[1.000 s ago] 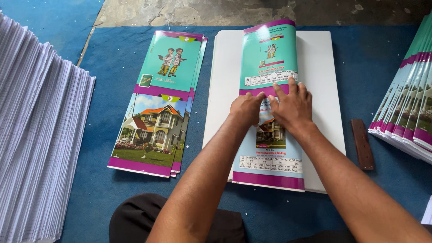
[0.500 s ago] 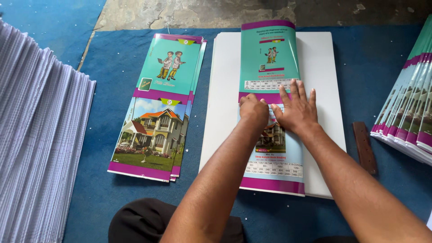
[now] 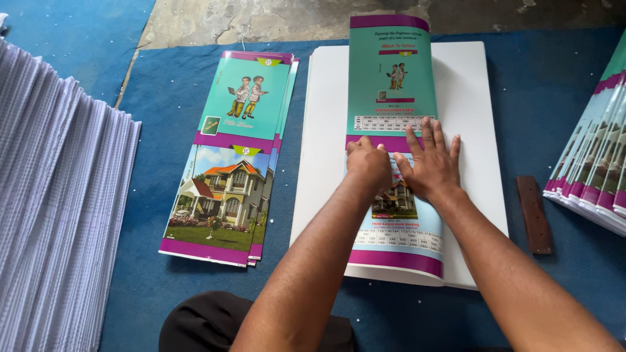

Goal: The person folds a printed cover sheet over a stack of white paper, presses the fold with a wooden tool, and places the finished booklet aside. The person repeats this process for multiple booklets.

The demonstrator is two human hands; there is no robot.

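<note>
1. On the blue mat that covers the floor, we count one long printed cover sheet lying on one white stack of pages, right in the middle of the view.
2. To the left lies one small pile of matching covers; we make out about three offset edges, though the exact count is hard to tell.
3. At far left we see one big stack of white sheets, its fanned edges too many to count; at far right, another fanned batch of covers, again beyond counting.
4. One dark brown wooden bar lies on the mat just beside the white stack, apart from it.
5. The covers look like glossy paper, long rectangles in teal with purple bands, a house picture and two cartoon figures. The white stack is flat, matte and square-cornered. The mat looks felt-like, and bare grey concrete shows beyond it.
6. Now the hands: the left hand is curled loosely, knuckles up, pressing on the purple band at mid-sheet.
7. The right hand lies flat, fingers spread wide, palm down on the same sheet, just beside the left and touching it; neither grips anything.
</note>
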